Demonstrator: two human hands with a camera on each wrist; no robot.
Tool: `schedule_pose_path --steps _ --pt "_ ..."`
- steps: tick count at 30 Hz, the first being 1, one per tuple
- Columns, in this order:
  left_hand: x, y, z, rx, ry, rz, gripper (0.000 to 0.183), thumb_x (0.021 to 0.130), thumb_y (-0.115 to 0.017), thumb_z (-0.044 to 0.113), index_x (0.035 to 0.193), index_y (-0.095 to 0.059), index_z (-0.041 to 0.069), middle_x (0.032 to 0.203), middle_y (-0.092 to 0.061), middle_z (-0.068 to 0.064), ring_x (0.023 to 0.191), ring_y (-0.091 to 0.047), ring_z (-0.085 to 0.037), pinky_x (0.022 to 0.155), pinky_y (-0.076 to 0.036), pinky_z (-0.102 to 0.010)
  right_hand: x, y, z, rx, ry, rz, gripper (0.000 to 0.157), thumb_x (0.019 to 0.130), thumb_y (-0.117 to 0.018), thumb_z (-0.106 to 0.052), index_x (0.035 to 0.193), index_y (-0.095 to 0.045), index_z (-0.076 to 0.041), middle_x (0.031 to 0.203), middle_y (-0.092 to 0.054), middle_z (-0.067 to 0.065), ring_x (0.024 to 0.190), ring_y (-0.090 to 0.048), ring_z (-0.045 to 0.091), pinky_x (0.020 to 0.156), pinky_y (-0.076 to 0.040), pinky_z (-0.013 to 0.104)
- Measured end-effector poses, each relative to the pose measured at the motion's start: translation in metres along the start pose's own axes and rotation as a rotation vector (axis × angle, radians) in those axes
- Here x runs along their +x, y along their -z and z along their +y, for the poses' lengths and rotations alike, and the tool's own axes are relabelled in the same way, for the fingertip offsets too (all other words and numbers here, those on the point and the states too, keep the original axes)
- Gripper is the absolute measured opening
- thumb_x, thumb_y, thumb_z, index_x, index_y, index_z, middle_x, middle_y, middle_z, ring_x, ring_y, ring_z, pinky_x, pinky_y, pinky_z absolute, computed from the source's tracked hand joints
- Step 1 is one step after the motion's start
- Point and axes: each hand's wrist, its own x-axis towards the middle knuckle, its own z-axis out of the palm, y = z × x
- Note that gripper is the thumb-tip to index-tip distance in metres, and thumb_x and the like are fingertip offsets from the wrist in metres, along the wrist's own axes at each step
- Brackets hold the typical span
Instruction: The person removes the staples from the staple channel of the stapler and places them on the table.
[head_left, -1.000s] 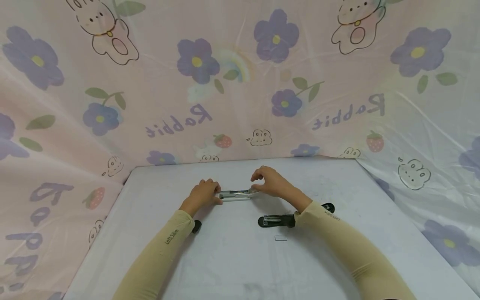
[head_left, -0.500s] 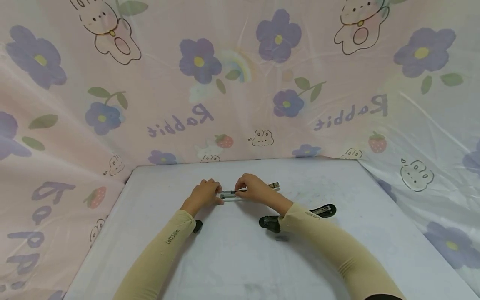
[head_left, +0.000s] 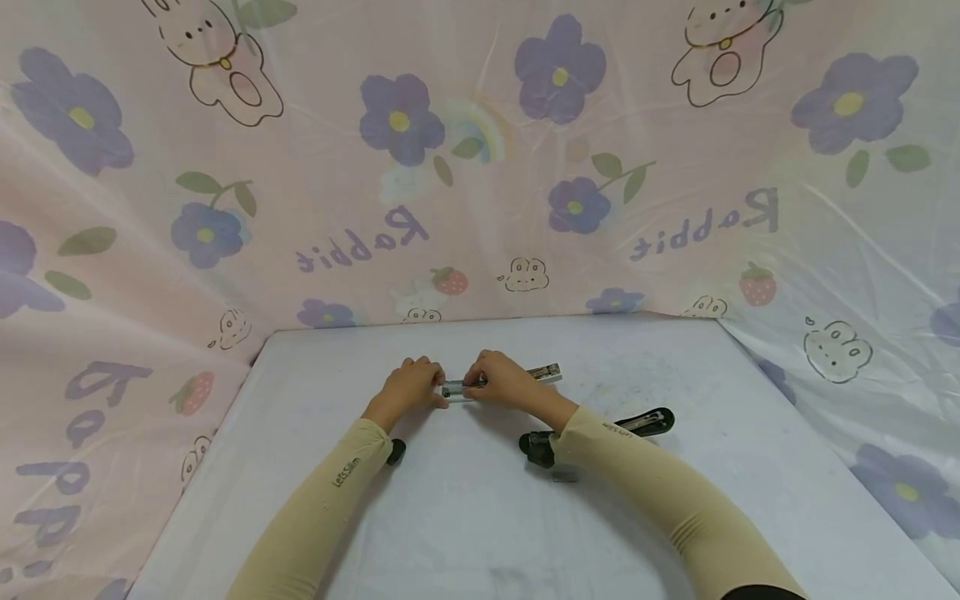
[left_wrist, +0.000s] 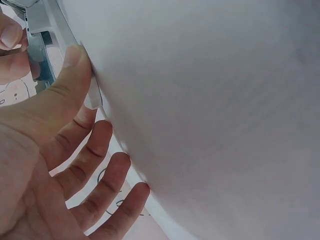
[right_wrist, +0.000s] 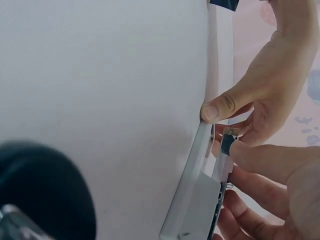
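Note:
A pale silver stapler (head_left: 454, 389) lies toward the back of the table, its long metal arm swung open to the right. My left hand (head_left: 408, 387) pinches its left end, thumb along the base in the left wrist view, the other fingers spread behind. Over the stapler's middle is my right hand (head_left: 501, 380). In the right wrist view, the right thumb presses a small dark-and-metal part (right_wrist: 229, 141) of the stapler, with curled fingers behind it. The right hand hides the middle of the stapler in the head view.
Under the right sleeve lies a black stapler part (head_left: 537, 448), with a long black piece (head_left: 654, 422) beyond it; the sleeve hides whether they join. A small staple strip (head_left: 564, 477) is in front. A black end (head_left: 397, 452) shows beside the left sleeve. Patterned cloth hangs behind.
My right hand has moved left from the stapler's right end to its middle, uncovering the metal arm on the right. The left hand stays at the left end.

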Motion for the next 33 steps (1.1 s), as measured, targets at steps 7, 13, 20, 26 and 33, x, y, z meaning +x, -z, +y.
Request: schedule_pose_path --steps 7,13,20,26,33 --pt "0.0 0.0 0.0 -0.001 0.001 -0.001 0.034 0.089 -0.089 0.033 0.106 -0.068 0.012 0.106 -0.06 -0.003 0.097 -0.05 -0.026 0.086 -0.047 -0.044 -0.002 0.003 -0.002 0.059 -0.029 -0.009 0.013 0.094 -0.084 -0.015 0.104 -0.085 -0.008 0.103 -0.072 0.003 0.095 -0.06 0.016 0.086 -0.051 0.033" --pt "-0.001 0.002 0.002 -0.012 0.008 -0.002 0.035 0.089 -0.09 0.033 0.106 -0.069 0.011 0.107 -0.061 -0.003 0.099 -0.051 -0.026 0.088 -0.048 -0.046 0.0 0.003 -0.002 0.094 -0.084 -0.003 0.008 0.097 -0.082 -0.015 0.103 -0.084 -0.011 0.1 -0.07 0.0 0.088 -0.059 0.013 0.079 -0.051 0.03" --pt "-0.001 0.003 0.002 -0.013 0.014 -0.004 0.035 0.088 -0.091 0.032 0.105 -0.069 0.011 0.106 -0.061 -0.003 0.099 -0.051 -0.027 0.088 -0.047 -0.046 0.003 0.002 -0.004 0.103 -0.118 0.01 0.004 0.096 -0.083 -0.017 0.096 -0.081 -0.014 0.096 -0.072 -0.003 0.085 -0.063 0.012 0.077 -0.053 0.03" --pt "-0.002 0.003 0.003 -0.019 0.018 -0.008 0.035 0.088 -0.091 0.032 0.106 -0.069 0.011 0.108 -0.061 -0.004 0.1 -0.052 -0.027 0.089 -0.048 -0.047 0.009 0.0 -0.003 0.078 -0.133 0.012 0.006 0.096 -0.083 -0.019 0.093 -0.077 -0.018 0.092 -0.071 -0.006 0.083 -0.063 0.011 0.074 -0.052 0.03" --pt "-0.001 0.003 0.003 -0.024 0.022 -0.011 0.035 0.089 -0.09 0.032 0.107 -0.069 0.011 0.108 -0.062 -0.005 0.101 -0.052 -0.028 0.091 -0.049 -0.048 0.012 0.001 -0.005 0.074 -0.141 0.007 0.011 0.097 -0.083 -0.021 0.092 -0.073 -0.019 0.091 -0.07 -0.006 0.082 -0.062 0.011 0.072 -0.05 0.03"
